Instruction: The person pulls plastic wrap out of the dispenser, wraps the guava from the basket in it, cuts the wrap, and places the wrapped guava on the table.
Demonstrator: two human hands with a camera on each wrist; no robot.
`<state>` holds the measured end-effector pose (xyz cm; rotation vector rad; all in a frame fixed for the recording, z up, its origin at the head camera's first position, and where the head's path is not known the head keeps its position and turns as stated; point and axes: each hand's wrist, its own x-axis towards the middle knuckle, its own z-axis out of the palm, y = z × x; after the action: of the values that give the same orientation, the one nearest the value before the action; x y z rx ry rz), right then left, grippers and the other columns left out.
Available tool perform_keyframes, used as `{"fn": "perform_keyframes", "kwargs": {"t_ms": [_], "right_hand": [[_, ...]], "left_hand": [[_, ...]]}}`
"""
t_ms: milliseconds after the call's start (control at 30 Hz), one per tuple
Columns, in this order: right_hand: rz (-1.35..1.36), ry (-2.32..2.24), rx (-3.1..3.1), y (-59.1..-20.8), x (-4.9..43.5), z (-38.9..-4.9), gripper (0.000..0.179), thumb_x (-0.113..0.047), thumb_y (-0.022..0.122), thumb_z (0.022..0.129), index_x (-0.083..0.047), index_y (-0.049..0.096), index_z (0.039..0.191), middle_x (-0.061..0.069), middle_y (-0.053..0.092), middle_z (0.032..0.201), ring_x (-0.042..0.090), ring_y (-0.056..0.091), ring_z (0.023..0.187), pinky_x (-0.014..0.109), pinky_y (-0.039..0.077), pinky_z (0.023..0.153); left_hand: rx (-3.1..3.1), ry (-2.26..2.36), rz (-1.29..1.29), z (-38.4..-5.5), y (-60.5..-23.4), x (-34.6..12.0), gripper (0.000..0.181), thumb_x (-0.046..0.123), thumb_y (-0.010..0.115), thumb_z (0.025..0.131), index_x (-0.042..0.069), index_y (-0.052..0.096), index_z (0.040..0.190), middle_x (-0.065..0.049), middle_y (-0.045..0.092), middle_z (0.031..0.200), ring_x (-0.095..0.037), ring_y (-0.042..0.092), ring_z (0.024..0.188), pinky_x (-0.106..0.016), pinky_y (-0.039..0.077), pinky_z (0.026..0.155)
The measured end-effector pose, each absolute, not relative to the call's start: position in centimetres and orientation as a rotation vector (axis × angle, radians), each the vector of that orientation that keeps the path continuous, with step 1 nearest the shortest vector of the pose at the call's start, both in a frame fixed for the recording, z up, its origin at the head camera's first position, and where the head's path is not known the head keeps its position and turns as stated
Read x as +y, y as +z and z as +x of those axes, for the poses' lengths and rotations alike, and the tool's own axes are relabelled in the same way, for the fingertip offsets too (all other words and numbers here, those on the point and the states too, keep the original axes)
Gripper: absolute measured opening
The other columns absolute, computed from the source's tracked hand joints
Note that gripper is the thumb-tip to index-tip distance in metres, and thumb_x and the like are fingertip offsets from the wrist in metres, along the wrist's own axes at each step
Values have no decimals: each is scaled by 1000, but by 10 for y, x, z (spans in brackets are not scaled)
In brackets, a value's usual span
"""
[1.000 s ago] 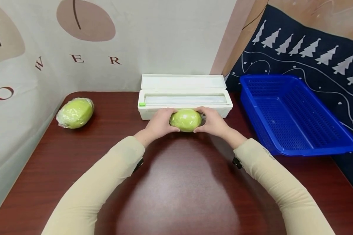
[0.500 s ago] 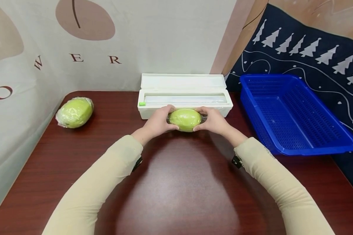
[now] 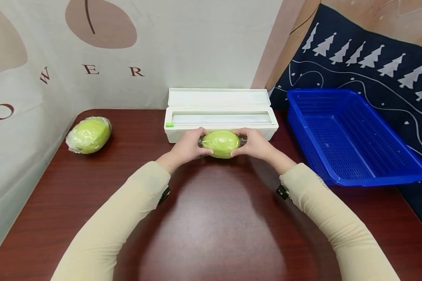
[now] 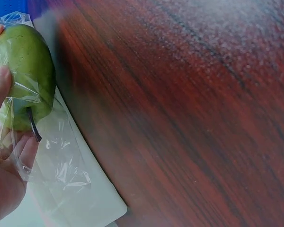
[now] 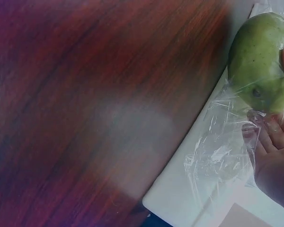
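A green pear (image 3: 220, 144) wrapped in clear cling film is held between both hands, just in front of a white cling film dispenser (image 3: 173, 134) with its lid up. My left hand (image 3: 187, 146) grips the left end, thumb on the near side. At the right end my right hand (image 3: 258, 146) holds the pear the same way. In the left wrist view, a dark stem (image 4: 34, 125) shows under the film, and a loose flap of film (image 4: 61, 158) sticks out past the fingers. More slack film (image 5: 213, 151) hangs off the other end in the right wrist view.
Another film-wrapped green fruit (image 3: 89, 135) lies at the back left of the brown table (image 3: 211, 226). To the right stands a blue plastic basket (image 3: 351, 144). A printed cloth (image 3: 197, 47) hangs behind the dispenser.
The left hand has shifted slightly left, and the pear has moved a little left with it. Both hands keep their grip; the right hand has barely moved.
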<state>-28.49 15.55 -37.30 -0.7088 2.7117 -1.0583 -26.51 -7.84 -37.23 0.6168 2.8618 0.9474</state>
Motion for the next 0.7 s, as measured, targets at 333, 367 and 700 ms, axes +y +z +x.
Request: {"fn": "perform_keyframes", "kwargs": {"t_ms": [333,367,700], "right_hand": [[-735,-1061,2714,-374,156,-286,66,-17,85,64,1,60,122,17,64,110,27,57,106,40,48,93],[-730,-1059,2709,-373,156,-287,65,-18,85,64,0,60,122,16,65,109,26,58,105,40,48,93],[-650,-1084,2653,-373,156,-289,61,-19,83,67,-2,62,122,13,69,104,17,63,86,25,50,74]], "left_hand": [[2851,949,604,-265,-372,-80,53,28,78,75,0,56,115,-13,64,112,-24,58,105,-38,46,93],[2846,953,599,-265,-372,-80,53,28,78,75,0,56,115,-13,64,112,-24,58,105,-38,46,93],[2820,983,596,-269,-374,-82,43,26,76,78,3,61,111,-10,66,105,-21,58,95,-36,47,87]]}}
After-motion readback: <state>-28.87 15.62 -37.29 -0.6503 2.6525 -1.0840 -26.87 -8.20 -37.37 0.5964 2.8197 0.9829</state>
